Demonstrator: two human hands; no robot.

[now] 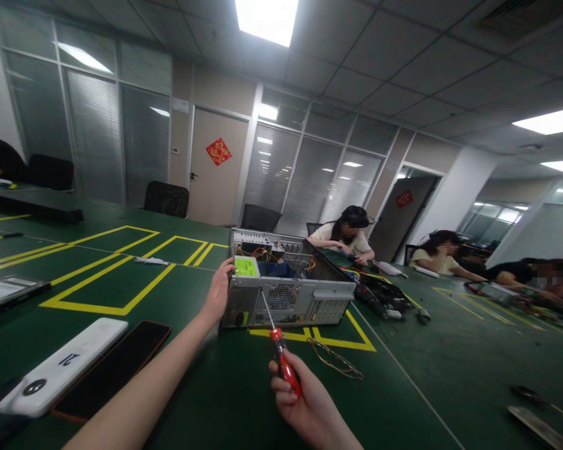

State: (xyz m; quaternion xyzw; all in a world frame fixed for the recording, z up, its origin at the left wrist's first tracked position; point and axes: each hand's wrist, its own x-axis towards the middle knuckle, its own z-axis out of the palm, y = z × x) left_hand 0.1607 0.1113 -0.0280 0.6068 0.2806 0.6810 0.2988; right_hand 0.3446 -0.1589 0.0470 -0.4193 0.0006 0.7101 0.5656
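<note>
An opened computer case (326,297) lies on the green table with its back panel facing me. Inside it show a power supply with a bright green label (246,266) and coloured wires. My left hand (219,290) rests against the case's left corner beside the power supply, its fingers over the top edge, partly hidden. Wrapped in my right hand (293,387) is a red and black screwdriver (286,369). Its shaft points up and away, with the tip at the back panel near the power supply; I cannot tell whether it sits in a screw.
A thin cable loop (335,359) lies right of the screwdriver. On the left are a white device marked 21 (68,362), a dark phone (117,369) and a hard drive (9,294). A black tool case (387,297) stands right. Other people (344,234) sit across the table.
</note>
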